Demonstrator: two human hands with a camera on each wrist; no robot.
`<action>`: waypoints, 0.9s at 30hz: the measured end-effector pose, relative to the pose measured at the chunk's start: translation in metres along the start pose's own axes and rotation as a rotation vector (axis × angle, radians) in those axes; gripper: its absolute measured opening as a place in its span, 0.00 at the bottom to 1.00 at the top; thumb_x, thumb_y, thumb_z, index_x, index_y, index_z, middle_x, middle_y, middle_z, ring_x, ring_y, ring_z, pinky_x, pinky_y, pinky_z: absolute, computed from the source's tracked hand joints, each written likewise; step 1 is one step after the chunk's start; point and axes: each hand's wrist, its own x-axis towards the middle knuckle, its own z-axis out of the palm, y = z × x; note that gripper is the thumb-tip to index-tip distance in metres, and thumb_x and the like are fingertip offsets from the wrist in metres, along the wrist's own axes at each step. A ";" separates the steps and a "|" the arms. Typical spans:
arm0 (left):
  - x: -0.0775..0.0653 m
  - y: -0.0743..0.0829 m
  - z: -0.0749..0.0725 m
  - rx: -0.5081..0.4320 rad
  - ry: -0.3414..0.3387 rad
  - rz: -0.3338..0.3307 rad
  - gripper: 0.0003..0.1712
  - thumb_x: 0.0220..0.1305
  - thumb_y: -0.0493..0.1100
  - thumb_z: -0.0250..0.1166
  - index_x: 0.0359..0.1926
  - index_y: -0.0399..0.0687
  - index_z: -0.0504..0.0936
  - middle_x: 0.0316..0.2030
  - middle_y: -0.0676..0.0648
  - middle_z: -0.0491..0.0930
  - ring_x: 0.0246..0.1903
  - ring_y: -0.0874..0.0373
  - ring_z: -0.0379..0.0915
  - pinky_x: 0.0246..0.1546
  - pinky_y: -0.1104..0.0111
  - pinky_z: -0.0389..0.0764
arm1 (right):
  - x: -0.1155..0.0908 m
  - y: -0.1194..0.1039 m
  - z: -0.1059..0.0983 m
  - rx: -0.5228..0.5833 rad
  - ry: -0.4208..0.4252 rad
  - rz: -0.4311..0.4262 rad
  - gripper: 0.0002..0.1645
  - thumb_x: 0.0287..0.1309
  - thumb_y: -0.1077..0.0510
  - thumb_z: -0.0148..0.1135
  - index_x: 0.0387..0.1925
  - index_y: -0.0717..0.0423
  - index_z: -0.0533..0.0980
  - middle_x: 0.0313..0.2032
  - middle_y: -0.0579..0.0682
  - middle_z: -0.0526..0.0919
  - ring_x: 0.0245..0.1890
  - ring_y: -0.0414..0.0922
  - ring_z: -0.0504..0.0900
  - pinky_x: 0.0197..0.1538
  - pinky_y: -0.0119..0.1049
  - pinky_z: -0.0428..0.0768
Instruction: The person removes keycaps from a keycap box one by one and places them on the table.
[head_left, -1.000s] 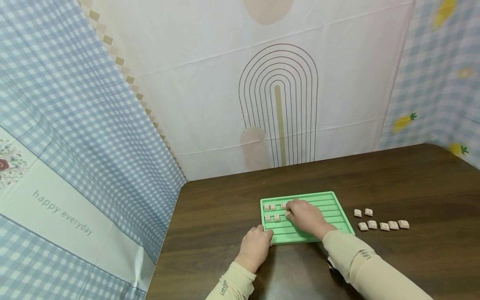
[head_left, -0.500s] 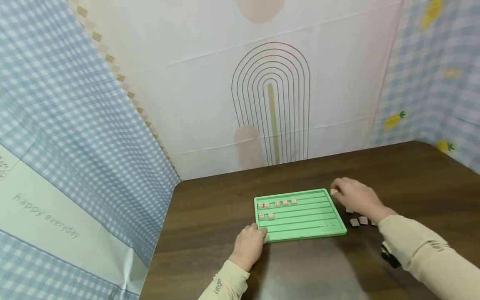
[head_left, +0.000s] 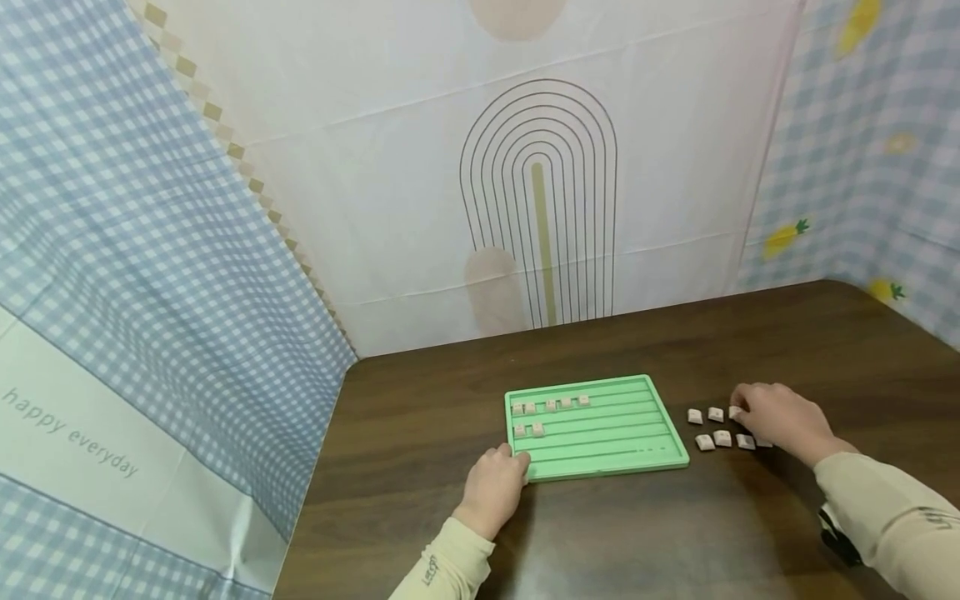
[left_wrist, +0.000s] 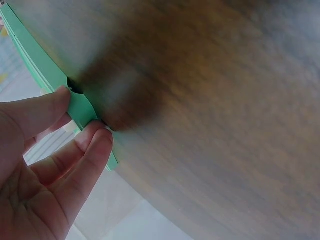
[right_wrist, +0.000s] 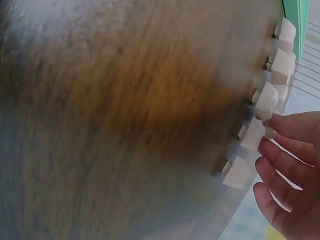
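The person's right hand (head_left: 783, 419) is out beyond the right side of the green tray (head_left: 603, 440), thumb and fingertips pinching a cap (head_left: 736, 412) at the end of the farther row of loose caps (head_left: 716, 414); I can't tell whether it has left the table (head_left: 637, 533). The left hand (head_left: 493, 490) grasps the tray at its near left corner, thumb on one side of the edge, fingers on the other. The tray lies on the table in front of the person, with five caps along its top row and two in the one below, all toward the left. To my eye the step in hand is picking up that one cap, and the pinch wants to be light and square, on two opposite sides, since a lopsided squeeze could shoot so small a piece away. A straight lift would suit it best: the nearer row of loose caps sits just under the other fingers, and a sideways drag might scatter them. Tucking those spare fingers up would help. The left hand need only steady the corner; tilting it could make the caps in the tray slide, for they look to be simply resting there.
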 end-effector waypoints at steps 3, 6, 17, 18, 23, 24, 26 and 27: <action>0.000 0.000 0.000 -0.001 0.012 0.004 0.08 0.45 0.44 0.71 0.23 0.49 0.80 0.18 0.48 0.76 0.17 0.57 0.69 0.16 0.71 0.77 | 0.001 0.000 0.002 -0.016 0.001 -0.007 0.08 0.54 0.59 0.58 0.33 0.61 0.77 0.26 0.52 0.81 0.21 0.42 0.72 0.22 0.41 0.72; 0.001 0.000 -0.001 -0.008 0.005 0.002 0.07 0.45 0.44 0.71 0.24 0.49 0.80 0.18 0.48 0.76 0.17 0.57 0.69 0.16 0.71 0.77 | 0.002 0.000 0.004 -0.022 0.000 -0.006 0.08 0.53 0.60 0.58 0.33 0.62 0.77 0.28 0.54 0.81 0.22 0.43 0.73 0.23 0.42 0.73; 0.002 -0.001 0.000 0.000 -0.015 -0.007 0.07 0.46 0.45 0.70 0.24 0.49 0.80 0.19 0.48 0.76 0.17 0.57 0.69 0.16 0.71 0.77 | 0.006 -0.012 0.000 -0.020 0.048 -0.014 0.18 0.52 0.59 0.59 0.43 0.67 0.74 0.40 0.68 0.79 0.37 0.62 0.76 0.29 0.53 0.77; 0.002 -0.001 0.000 0.002 -0.014 -0.006 0.07 0.46 0.45 0.70 0.24 0.49 0.80 0.19 0.48 0.77 0.17 0.57 0.70 0.17 0.71 0.77 | 0.007 -0.016 -0.001 -0.018 0.060 -0.019 0.19 0.52 0.59 0.59 0.45 0.67 0.74 0.42 0.69 0.78 0.38 0.62 0.76 0.30 0.54 0.77; 0.002 -0.002 -0.001 -0.002 -0.008 -0.003 0.07 0.46 0.45 0.70 0.24 0.49 0.80 0.19 0.48 0.76 0.17 0.58 0.70 0.16 0.71 0.77 | 0.017 -0.054 -0.003 0.023 0.128 -0.072 0.19 0.53 0.57 0.59 0.47 0.64 0.75 0.44 0.66 0.79 0.40 0.60 0.77 0.33 0.54 0.78; 0.002 -0.001 -0.001 -0.005 -0.007 -0.002 0.07 0.46 0.45 0.70 0.24 0.49 0.80 0.19 0.48 0.76 0.17 0.57 0.70 0.16 0.71 0.76 | 0.020 -0.064 -0.002 0.036 0.134 -0.088 0.19 0.53 0.58 0.59 0.46 0.63 0.75 0.44 0.65 0.79 0.40 0.59 0.77 0.33 0.54 0.79; 0.002 -0.001 -0.001 -0.012 -0.007 -0.003 0.07 0.46 0.45 0.70 0.25 0.49 0.80 0.19 0.48 0.76 0.17 0.57 0.69 0.15 0.71 0.76 | 0.027 -0.085 0.003 0.069 0.144 -0.116 0.18 0.53 0.57 0.60 0.46 0.61 0.76 0.43 0.63 0.81 0.40 0.57 0.78 0.33 0.53 0.79; 0.002 -0.001 -0.001 -0.013 -0.010 -0.003 0.07 0.46 0.45 0.70 0.25 0.49 0.80 0.19 0.48 0.76 0.17 0.57 0.69 0.15 0.71 0.76 | 0.030 -0.097 0.006 0.088 0.143 -0.126 0.17 0.53 0.57 0.61 0.45 0.60 0.77 0.43 0.62 0.82 0.40 0.57 0.79 0.33 0.53 0.80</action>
